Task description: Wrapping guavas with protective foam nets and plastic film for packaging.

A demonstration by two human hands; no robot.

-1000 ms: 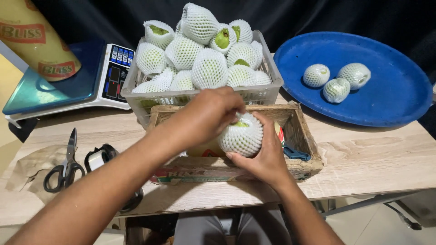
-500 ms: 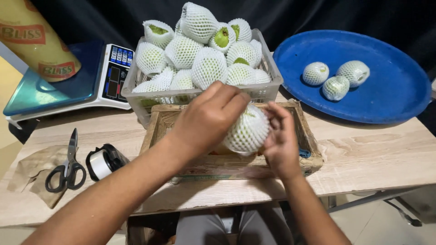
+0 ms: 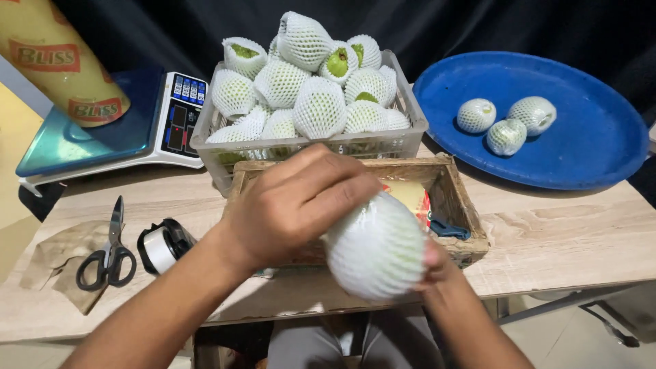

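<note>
Head view: left hand (image 3: 295, 205) and right hand (image 3: 437, 263) both clasp net-wrapped fruit (image 3: 376, 247).

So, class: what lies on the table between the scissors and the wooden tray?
In the head view, a tape dispenser lies between the scissors and the wooden tray.

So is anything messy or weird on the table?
A little. Crumpled brown paper lies under the scissors, hanging off the table edge. Some basket fruits poke green through their foam nets. Nothing spilled.
</note>
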